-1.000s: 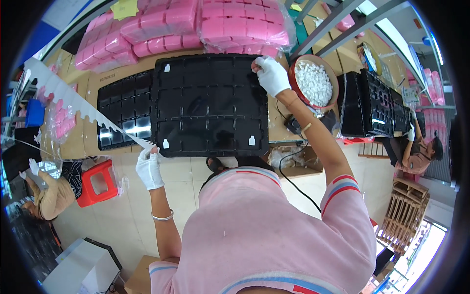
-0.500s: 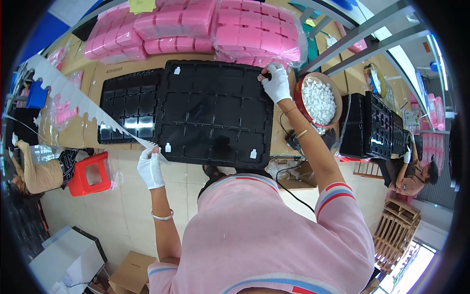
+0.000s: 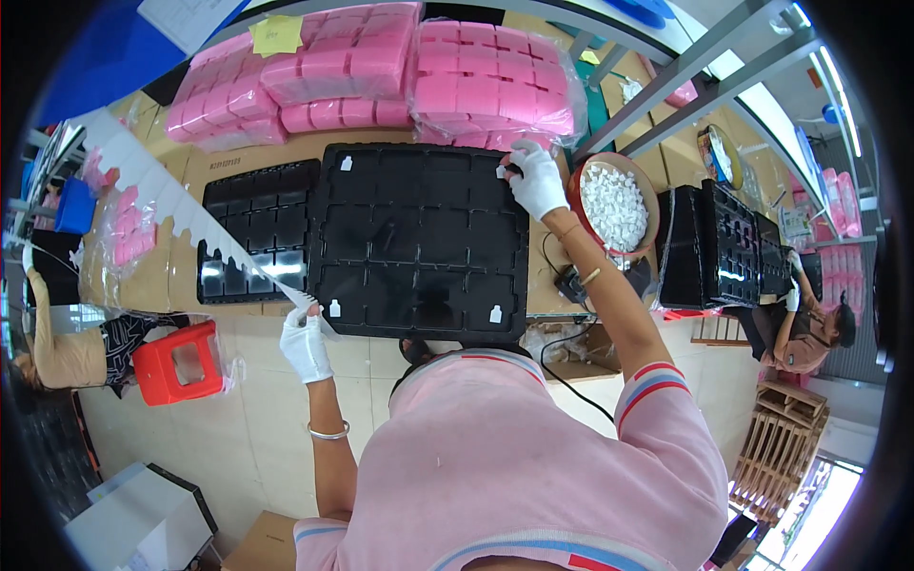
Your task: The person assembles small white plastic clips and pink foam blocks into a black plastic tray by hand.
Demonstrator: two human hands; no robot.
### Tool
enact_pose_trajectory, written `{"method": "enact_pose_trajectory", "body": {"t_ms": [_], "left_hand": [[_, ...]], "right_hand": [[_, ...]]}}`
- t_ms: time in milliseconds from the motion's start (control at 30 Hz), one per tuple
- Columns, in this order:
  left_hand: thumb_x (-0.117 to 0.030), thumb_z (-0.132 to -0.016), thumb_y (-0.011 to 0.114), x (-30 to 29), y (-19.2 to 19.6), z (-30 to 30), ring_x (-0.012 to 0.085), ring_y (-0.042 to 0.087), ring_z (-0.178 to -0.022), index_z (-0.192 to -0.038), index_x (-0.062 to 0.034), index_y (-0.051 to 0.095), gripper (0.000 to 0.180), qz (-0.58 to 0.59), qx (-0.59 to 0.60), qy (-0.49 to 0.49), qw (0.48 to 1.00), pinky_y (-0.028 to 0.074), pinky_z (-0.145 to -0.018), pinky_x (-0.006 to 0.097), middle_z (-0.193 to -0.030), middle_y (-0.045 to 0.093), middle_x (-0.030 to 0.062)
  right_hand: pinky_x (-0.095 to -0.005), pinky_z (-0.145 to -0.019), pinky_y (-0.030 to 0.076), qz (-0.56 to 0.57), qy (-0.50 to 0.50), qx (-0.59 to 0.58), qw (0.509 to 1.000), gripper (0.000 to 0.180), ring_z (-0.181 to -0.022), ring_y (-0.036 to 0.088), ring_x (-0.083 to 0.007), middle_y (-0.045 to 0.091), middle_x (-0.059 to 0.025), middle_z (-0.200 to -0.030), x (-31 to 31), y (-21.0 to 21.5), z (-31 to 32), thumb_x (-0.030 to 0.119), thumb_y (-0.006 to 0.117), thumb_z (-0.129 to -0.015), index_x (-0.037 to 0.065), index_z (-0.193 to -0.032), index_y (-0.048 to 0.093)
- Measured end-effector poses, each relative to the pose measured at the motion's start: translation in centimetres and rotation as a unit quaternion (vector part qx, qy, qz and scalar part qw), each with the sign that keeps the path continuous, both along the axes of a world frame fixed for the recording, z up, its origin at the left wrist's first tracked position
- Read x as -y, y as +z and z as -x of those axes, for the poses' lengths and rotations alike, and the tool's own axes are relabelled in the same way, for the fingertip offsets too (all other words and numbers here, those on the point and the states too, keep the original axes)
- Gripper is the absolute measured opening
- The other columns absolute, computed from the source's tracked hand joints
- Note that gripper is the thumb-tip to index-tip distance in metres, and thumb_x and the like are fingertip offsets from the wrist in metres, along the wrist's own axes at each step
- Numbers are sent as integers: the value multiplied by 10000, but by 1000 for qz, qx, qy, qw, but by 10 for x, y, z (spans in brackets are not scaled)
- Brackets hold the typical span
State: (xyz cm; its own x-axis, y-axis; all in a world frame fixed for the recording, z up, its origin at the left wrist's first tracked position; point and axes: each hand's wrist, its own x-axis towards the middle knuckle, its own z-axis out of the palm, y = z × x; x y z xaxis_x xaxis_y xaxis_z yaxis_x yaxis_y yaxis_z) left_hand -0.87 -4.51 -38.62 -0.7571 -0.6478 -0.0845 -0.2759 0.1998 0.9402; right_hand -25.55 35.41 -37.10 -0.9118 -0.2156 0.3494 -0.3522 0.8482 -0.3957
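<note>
A large black moulded tray [image 3: 419,233], divided into shallow cells, lies right in front of me. Small white bottle-shaped stickers lie on it: one sticker [image 3: 346,164] at the far left, another sticker [image 3: 334,308] at the near left, a third sticker [image 3: 495,313] at the near right. Over the tray's far right corner, my right hand [image 3: 538,183], in a white glove, is closed in a pinch on a small white piece [image 3: 502,172], seemingly a sticker. My gloved left hand [image 3: 306,348] grips the end of a long white strip [image 3: 186,195] with a notched edge, by the tray's near left corner.
Right of the tray stands a round tub [image 3: 617,205] of small white pieces. A second black tray [image 3: 252,228] lies left, partly under the strip. Pink foam blocks [image 3: 490,76] in plastic line the back. Metal bars [image 3: 705,90] cross the far right. Co-workers sit at both sides.
The whole view has shifted, so the bench sits lower in the picture. My right hand stays at the tray's far right corner, and the white piece at its fingertips shows more plainly.
</note>
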Motion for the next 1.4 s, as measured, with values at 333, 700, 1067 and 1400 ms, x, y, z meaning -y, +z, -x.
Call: {"method": "enact_pose_trajectory", "body": {"t_ms": [333,700,1067,1400], "left_hand": [[-229,-914,785,1,8,-1,85,568,-769,-995,-1,740,246,-29,23,-2,999,461,-716,241,-846,687,6],[-207,-909,789,1,1,-1,81,557,-753,-991,8,737,236,-24,21,3,999,464,-698,239,-839,675,2],[-230,-921,777,11,-10,-5,44,492,-664,-1059,-10,745,261,-37,-18,-2,999,380,-590,211,-812,654,-19],[-218,-885,806,47,-1,-13,103,574,-754,-1131,-30,724,319,123,-22,-7,992,479,-696,255,-994,701,40]], "right_hand": [[-461,-644,549,-246,168,44,954,127,-740,688,-382,683,-161,-793,7,29,36,217,689,-870,93,-851,669],[-457,-704,573,-301,137,41,943,127,-811,709,-353,696,-169,-880,13,17,34,104,609,-862,60,-961,674],[-367,-690,561,112,138,260,949,20,-727,706,-274,690,-139,-815,13,56,-80,12,599,-833,12,-853,603],[-355,-724,559,91,130,304,939,119,-798,706,-305,686,-169,-848,18,64,-176,48,612,-880,19,-955,699]]}}
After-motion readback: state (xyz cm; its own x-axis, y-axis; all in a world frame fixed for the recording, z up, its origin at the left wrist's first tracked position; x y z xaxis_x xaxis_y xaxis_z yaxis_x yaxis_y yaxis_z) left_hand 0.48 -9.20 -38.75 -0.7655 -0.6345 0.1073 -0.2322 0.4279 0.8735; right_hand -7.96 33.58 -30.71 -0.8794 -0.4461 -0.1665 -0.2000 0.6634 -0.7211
